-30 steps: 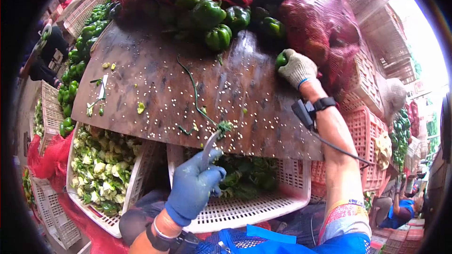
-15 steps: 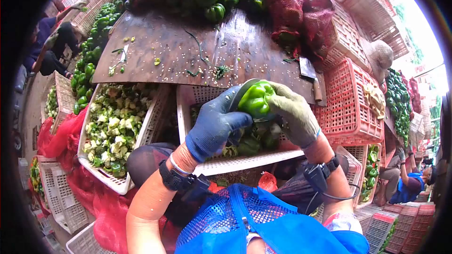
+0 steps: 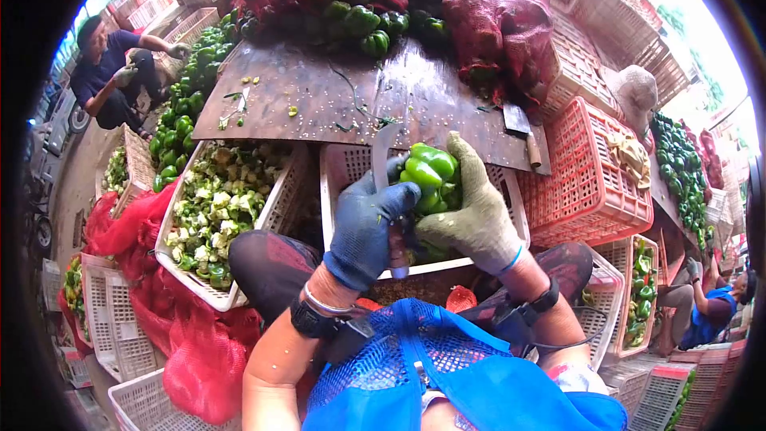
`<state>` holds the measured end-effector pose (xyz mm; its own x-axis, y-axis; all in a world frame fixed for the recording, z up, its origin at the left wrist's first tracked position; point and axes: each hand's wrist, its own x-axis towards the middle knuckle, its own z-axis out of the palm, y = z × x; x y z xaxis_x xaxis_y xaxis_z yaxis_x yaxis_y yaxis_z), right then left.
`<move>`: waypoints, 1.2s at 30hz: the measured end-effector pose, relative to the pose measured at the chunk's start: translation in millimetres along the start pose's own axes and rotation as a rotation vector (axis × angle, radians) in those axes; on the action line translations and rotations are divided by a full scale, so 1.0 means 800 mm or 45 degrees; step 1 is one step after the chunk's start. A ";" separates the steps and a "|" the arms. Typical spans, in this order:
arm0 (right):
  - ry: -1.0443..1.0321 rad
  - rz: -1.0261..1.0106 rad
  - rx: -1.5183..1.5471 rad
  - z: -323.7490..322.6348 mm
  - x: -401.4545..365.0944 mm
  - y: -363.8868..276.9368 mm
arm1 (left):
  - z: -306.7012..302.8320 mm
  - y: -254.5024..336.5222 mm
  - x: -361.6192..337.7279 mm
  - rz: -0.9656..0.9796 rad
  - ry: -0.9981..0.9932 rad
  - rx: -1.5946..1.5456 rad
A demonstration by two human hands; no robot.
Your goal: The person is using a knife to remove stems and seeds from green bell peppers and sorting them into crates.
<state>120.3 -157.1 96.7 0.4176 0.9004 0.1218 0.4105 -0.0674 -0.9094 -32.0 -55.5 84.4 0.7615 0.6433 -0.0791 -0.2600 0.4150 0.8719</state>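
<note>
The green pepper (image 3: 432,175) is up in the air between the person's two hands, over the white crate (image 3: 515,211) in front of the lap. From where I stand it looks glossy and firm, likely light and hollow; the skin may slip a little under a damp glove, and the walls would probably crack if squeezed hard. I'd cup it round the broad lobed sides rather than pinch one spot.

The right hand (image 3: 479,223), in a pale glove, does just that, curled about its side and underside. The left hand (image 3: 361,231), gloved in blue, is closed round a knife (image 3: 381,156), blade pointing up just beside the pepper, thumb against the pepper's near side. Whether the edge touches the skin I can't tell.

Beyond lies the wooden surface (image 3: 303,104), scattered with pale seeds, a cleaver (image 3: 516,117) near its right edge. More peppers (image 3: 363,22) spill at the far side from red mesh sacks (image 3: 503,32). To the left stands a crate of pale green trimmings (image 3: 227,207); to the right, an orange crate (image 3: 586,191). A co-worker (image 3: 120,68) sits further off.
</note>
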 end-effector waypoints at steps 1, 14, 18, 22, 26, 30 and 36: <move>0.039 -0.019 -0.085 0.002 -0.006 -0.007 | 0.003 -0.005 -0.003 -0.017 -0.018 -0.001; 0.032 -0.130 -0.332 -0.036 -0.008 -0.010 | -0.019 -0.009 -0.029 0.768 -0.082 1.661; -0.119 0.033 -0.196 -0.059 -0.003 0.003 | -0.068 -0.038 -0.031 0.179 -0.009 1.682; -0.484 -0.124 -0.415 -0.029 0.018 -0.029 | -0.010 0.016 -0.018 0.072 -0.114 0.320; 0.087 -0.186 -0.138 -0.011 0.019 -0.017 | -0.014 0.009 0.007 0.098 -0.060 0.113; 0.140 -0.222 -0.502 0.021 -0.007 0.022 | 0.000 -0.025 0.003 0.274 0.143 0.518; -0.068 0.015 -0.275 0.016 0.003 0.028 | -0.037 -0.031 0.021 0.072 -0.126 0.680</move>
<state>120.5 -150.8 71.7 0.3824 0.9201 0.0849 0.5719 -0.1636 -0.8038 -30.1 -36.0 47.6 0.8140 0.5808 -0.0014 0.0155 -0.0194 0.9997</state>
